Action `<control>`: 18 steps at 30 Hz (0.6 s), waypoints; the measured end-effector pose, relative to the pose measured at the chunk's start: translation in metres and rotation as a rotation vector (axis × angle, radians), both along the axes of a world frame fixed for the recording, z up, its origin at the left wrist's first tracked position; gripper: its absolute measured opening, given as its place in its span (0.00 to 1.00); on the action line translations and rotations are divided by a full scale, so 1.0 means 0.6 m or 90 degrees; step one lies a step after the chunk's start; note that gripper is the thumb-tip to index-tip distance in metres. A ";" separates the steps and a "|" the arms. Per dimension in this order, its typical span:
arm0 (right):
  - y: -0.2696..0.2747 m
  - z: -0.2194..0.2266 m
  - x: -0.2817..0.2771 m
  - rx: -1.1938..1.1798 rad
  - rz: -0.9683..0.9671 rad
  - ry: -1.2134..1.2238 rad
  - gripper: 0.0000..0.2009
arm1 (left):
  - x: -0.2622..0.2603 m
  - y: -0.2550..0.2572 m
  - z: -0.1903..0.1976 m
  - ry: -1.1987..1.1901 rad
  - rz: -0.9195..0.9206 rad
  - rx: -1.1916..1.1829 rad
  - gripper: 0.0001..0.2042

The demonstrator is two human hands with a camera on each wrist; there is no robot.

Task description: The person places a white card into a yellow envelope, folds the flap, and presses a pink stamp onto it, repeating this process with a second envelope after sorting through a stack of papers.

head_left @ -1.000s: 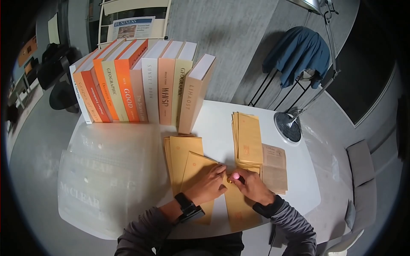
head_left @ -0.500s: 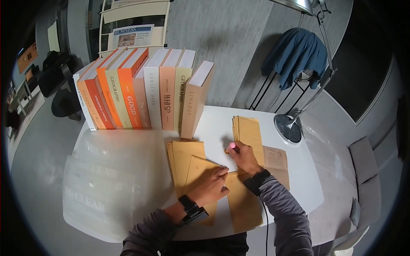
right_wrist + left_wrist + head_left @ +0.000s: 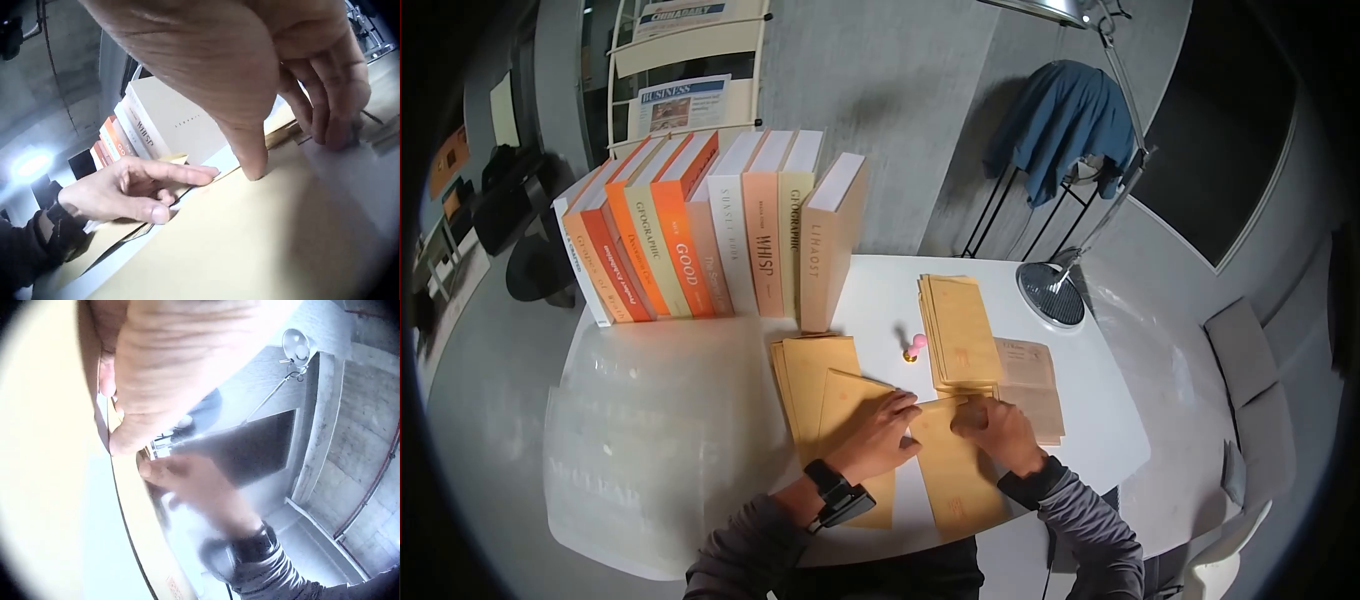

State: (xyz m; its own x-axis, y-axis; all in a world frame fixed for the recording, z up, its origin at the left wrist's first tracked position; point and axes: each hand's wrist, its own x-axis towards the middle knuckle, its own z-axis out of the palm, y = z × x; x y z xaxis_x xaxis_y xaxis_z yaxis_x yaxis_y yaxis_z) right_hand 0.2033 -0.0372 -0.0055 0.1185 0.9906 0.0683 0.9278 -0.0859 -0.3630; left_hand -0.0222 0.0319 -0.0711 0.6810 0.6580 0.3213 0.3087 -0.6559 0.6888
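My left hand lies between two envelopes, index finger and thumb touching the left edge of the single brown envelope. My right hand is over that envelope's upper part. In the right wrist view its thumb touches the paper, with the other fingers spread apart from it and bent downward. A stamp with a pink knob and brass base stands on the white table beyond the hands, held by neither. Left of my left hand, more brown envelopes lie overlapping.
Another envelope stack lies just beyond my right hand, partly over a printed brown paper. A row of upright books lines the back left. A lamp base stands at the back right. Clear plastic sheeting covers the left side.
My right hand carried the pink-knobbed stamp away from the envelope, stood it on the table and let go. It then came back over the envelope. The left hand stayed at the envelope's edge.
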 end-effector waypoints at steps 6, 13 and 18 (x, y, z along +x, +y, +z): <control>-0.013 0.008 -0.014 -0.118 -0.023 0.097 0.23 | -0.005 0.001 0.015 0.010 -0.019 -0.024 0.24; -0.016 0.025 -0.005 -0.161 0.027 0.347 0.14 | -0.019 -0.014 0.081 0.019 -0.059 -0.170 0.26; -0.034 0.054 -0.002 -0.133 0.025 0.629 0.09 | -0.028 0.002 0.085 -0.162 -0.081 -0.233 0.17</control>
State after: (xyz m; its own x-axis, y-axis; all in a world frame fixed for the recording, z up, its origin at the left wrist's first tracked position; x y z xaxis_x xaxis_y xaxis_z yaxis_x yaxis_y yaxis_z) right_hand 0.2023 -0.0576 0.0267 -0.0044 0.9758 -0.2185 0.2237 -0.2120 -0.9513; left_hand -0.0387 0.0330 -0.0200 0.6930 0.6758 0.2511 0.0321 -0.3768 0.9257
